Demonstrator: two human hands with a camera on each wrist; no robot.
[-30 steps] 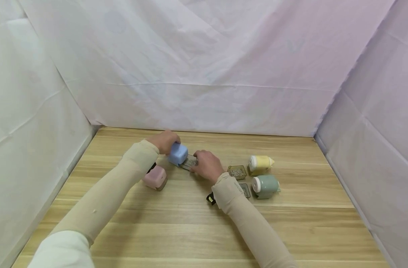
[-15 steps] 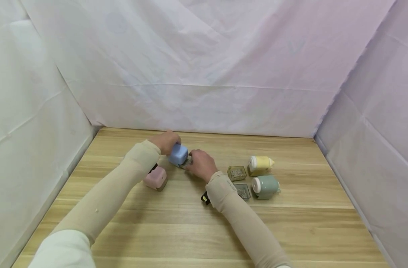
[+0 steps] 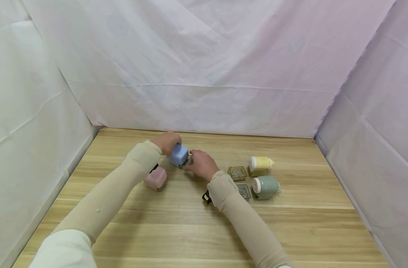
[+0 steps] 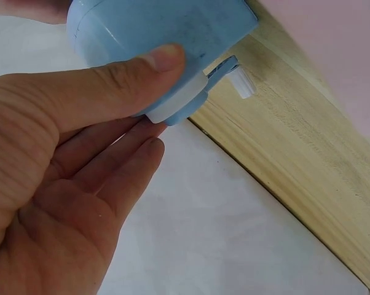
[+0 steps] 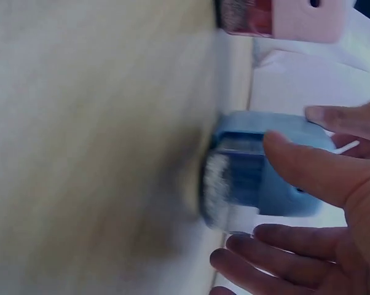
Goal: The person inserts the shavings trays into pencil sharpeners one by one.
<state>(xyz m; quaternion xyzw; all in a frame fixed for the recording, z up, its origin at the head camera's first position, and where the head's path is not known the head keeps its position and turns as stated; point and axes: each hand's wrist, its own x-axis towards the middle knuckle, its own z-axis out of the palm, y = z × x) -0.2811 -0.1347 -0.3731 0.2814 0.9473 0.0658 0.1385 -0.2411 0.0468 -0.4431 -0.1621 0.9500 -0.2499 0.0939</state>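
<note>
My left hand (image 3: 167, 141) grips a blue pencil sharpener (image 3: 178, 154) at the back left of the wooden table (image 3: 190, 230). In the left wrist view the thumb and fingers of the left hand (image 4: 157, 98) clamp the sharpener's (image 4: 160, 31) white end, where a small crank handle (image 4: 237, 80) sticks out. My right hand (image 3: 202, 165) meets the sharpener from the right. Its thumb and fingers (image 5: 259, 196) pinch a clear shavings drawer (image 5: 225, 190), which sits almost fully inside the blue body (image 5: 277, 178).
A pink sharpener (image 3: 155, 178) stands just left of and nearer than the blue one. To the right are a yellow sharpener (image 3: 260, 165), a green one (image 3: 265, 186), and two clear drawers (image 3: 237, 173) (image 3: 244, 191) holding shavings. White cloth walls close in three sides.
The clear drawer, which stuck out of the blue sharpener's right side, has slid leftward into it as my right hand moved in. The left hand has barely moved.
</note>
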